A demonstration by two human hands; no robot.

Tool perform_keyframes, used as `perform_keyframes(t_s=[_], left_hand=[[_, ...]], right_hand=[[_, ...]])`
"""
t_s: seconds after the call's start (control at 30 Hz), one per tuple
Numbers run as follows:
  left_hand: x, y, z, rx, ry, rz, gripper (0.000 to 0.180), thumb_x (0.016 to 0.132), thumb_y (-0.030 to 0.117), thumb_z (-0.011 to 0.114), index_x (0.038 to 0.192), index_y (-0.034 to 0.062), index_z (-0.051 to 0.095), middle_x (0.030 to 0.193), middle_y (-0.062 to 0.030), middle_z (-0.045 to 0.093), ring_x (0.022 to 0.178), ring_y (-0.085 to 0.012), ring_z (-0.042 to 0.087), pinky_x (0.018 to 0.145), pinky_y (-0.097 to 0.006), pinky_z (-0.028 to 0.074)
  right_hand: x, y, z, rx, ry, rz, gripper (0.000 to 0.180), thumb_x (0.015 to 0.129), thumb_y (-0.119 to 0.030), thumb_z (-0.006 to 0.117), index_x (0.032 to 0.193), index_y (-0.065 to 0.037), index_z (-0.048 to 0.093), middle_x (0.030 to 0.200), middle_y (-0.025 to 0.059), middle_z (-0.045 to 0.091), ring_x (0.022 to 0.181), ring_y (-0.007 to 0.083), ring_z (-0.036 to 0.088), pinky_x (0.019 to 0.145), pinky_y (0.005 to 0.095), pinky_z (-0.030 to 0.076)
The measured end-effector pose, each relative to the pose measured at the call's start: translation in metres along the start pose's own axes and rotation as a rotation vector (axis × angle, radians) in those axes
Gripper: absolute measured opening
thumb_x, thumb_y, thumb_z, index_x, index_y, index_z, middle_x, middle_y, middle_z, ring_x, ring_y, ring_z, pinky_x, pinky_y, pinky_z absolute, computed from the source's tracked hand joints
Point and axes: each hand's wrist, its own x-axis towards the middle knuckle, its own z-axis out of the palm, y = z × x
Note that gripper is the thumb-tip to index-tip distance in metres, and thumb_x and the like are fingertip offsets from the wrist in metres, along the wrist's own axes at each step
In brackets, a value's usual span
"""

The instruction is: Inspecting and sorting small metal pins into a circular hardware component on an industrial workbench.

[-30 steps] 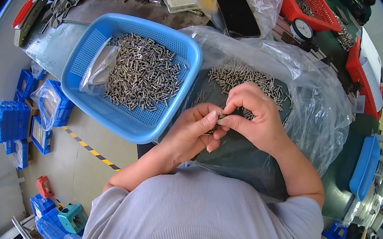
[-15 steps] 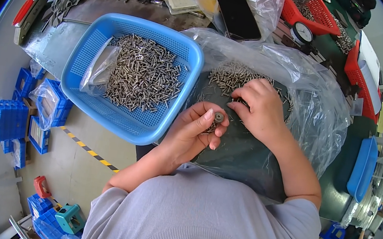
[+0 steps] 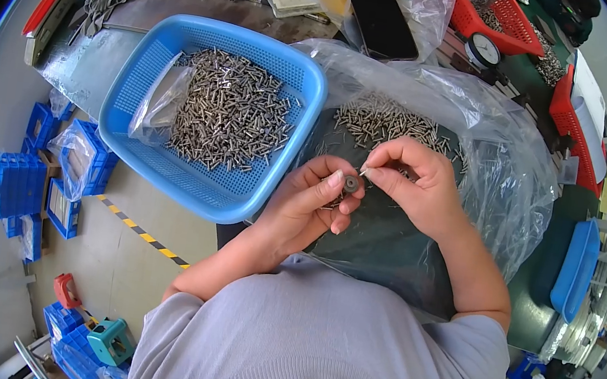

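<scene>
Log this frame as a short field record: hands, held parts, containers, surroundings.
left hand: left hand, fingers pinching a small round dark metal washer
right hand: right hand, fingers holding a thin silver metal pin at the washer
loose stock: pile of small silver metal pins on a clear plastic bag
container: blue perforated plastic basket, filled with similar pins
behind: black flat phone
</scene>
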Motion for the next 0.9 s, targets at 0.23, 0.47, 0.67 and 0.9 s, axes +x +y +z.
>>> perform_keyframes(t_s=[0.23, 0.47, 0.67, 0.9], left_hand=[[0.000, 0.000, -0.001, -0.005, -0.006, -0.008, 0.020, 0.094, 0.026, 0.056, 0.101, 0.0071, 0.053, 0.091, -0.0064, 0.058, 0.073, -0.0108, 0.050, 0.054, -0.024, 0.042], [0.000, 0.000, 0.000, -0.011, 0.003, -0.011, 0.019, 0.094, 0.026, 0.055, 0.101, 0.0077, 0.054, 0.089, -0.0050, 0.058, 0.070, -0.0100, 0.047, 0.052, -0.022, 0.038], [0.000, 0.000, -0.002, -0.025, 0.027, -0.004, 0.020, 0.094, 0.027, 0.056, 0.099, 0.0077, 0.054, 0.088, -0.0050, 0.058, 0.069, -0.0094, 0.046, 0.051, -0.021, 0.036], [0.002, -0.001, -0.004, -0.015, 0.009, -0.003, 0.020, 0.093, 0.027, 0.057, 0.097, 0.0076, 0.054, 0.086, -0.0047, 0.057, 0.067, -0.0086, 0.046, 0.050, -0.020, 0.035]], right_hand=[[-0.001, 0.008, 0.010, -0.087, 0.018, -0.277, 0.013, 0.077, 0.003, 0.067, 0.086, -0.004, 0.060, 0.080, 0.0037, 0.061, 0.072, 0.0165, 0.060, 0.063, 0.0269, 0.048], [0.003, 0.004, 0.008, -0.279, 0.023, -0.484, 0.016, 0.072, 0.001, 0.070, 0.082, -0.006, 0.059, 0.083, 0.0047, 0.060, 0.071, 0.0208, 0.056, 0.063, 0.0300, 0.045], [0.006, 0.005, 0.009, -0.269, 0.050, -0.546, 0.015, 0.071, -0.002, 0.072, 0.081, -0.006, 0.063, 0.083, 0.0044, 0.062, 0.074, 0.0210, 0.057, 0.066, 0.0306, 0.045], [0.003, 0.009, 0.013, -0.241, 0.077, -0.509, 0.014, 0.071, -0.002, 0.072, 0.082, -0.005, 0.063, 0.081, 0.0052, 0.061, 0.072, 0.0210, 0.057, 0.064, 0.0304, 0.045]])
